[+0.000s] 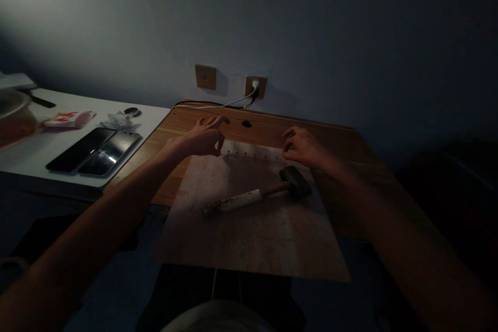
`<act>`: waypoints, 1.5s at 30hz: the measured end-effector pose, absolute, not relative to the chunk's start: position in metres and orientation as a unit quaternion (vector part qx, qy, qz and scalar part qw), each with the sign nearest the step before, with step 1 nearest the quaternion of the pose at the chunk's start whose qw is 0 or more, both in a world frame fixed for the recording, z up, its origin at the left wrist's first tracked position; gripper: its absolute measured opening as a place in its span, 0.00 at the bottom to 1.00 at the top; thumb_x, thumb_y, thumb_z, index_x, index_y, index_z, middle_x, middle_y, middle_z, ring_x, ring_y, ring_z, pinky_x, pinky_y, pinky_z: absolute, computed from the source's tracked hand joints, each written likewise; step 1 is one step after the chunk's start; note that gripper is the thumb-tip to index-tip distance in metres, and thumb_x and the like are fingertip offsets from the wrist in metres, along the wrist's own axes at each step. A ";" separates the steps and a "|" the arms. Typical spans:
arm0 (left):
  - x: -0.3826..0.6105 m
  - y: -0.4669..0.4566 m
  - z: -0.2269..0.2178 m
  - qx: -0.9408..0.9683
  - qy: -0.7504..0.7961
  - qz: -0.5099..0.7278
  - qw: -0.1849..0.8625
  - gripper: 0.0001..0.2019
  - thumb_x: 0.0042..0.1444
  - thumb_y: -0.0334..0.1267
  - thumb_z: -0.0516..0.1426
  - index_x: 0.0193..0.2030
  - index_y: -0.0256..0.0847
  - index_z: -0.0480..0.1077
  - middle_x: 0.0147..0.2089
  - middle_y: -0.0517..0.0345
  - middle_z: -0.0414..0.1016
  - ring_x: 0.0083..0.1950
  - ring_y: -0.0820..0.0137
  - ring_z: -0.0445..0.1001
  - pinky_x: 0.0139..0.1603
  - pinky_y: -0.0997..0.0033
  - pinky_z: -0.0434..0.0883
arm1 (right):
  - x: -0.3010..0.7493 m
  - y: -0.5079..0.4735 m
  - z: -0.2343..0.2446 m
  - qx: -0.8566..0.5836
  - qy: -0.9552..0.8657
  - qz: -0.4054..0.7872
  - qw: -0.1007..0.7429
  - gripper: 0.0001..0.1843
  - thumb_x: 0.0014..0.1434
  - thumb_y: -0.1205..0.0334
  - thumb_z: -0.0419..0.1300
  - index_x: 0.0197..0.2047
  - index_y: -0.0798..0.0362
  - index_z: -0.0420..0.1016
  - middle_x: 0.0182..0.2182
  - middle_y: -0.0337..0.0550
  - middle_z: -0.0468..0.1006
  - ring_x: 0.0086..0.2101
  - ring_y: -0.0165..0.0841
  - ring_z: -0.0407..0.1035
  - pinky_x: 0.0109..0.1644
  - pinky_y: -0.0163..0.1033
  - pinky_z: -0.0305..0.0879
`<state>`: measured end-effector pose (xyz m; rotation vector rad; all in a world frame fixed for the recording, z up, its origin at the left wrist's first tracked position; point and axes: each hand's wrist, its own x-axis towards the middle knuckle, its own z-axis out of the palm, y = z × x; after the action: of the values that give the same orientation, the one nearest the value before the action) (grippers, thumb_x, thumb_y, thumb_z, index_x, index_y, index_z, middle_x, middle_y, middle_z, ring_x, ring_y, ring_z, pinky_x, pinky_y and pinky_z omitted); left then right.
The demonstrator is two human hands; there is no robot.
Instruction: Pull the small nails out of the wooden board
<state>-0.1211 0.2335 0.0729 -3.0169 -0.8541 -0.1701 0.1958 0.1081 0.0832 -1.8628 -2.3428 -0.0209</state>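
Note:
A thin wooden board (249,238) lies on the wooden table, its near end jutting past the front edge. Along its far side runs a row of several small nails (245,154), standing up. My left hand (206,136) is at the left end of this row, fingers spread and bent, the fingertips close to the board. At the row's right end is my right hand (302,147), its fingers loosely curled and apart, near the last nail. Dimness hides whether either hand touches the nails. A hammer (241,199) with a dark head and worn white grip rests across the board's middle.
Two phones (111,153) lie on a white table (151,116) at left, beside crumpled plastic (120,120), a red-and-white packet (72,119) and a tub (15,119). Cables run along the wooden table (330,137) to a wall socket (256,86).

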 end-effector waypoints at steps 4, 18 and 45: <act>-0.121 0.234 0.071 -0.960 -0.274 -0.058 0.000 0.06 0.49 0.41 0.68 0.33 0.43 0.81 0.71 0.53 0.55 0.69 0.52 0.58 0.69 0.46 0.55 | 0.193 0.108 0.082 -0.614 -0.784 0.015 0.087 0.04 0.56 0.66 0.66 0.31 0.51 0.84 0.52 0.51 0.75 0.53 0.43 0.71 0.61 0.48 0.66; -0.122 0.246 0.067 -0.947 -0.288 -0.120 -0.075 0.08 0.51 0.42 0.66 0.34 0.41 0.80 0.62 0.50 0.65 0.65 0.57 0.66 0.65 0.57 0.66 | 0.178 0.109 0.093 -0.668 -0.737 0.037 0.098 0.06 0.54 0.67 0.63 0.35 0.51 0.83 0.37 0.45 0.85 0.38 0.40 0.78 0.45 0.40 0.70; -0.106 0.239 0.062 -0.967 -0.206 -0.078 -0.124 0.11 0.53 0.28 0.58 0.38 0.42 0.82 0.37 0.57 0.84 0.38 0.70 0.80 0.40 0.73 0.70 | 0.179 0.116 0.072 -0.612 -0.787 0.070 0.042 0.10 0.58 0.70 0.62 0.37 0.50 0.85 0.38 0.45 0.86 0.40 0.38 0.79 0.47 0.39 0.71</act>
<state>-0.1055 0.2385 0.0623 -3.3056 -0.7051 -0.2662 0.1787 0.1156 0.0725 -1.8720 -2.4085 0.2153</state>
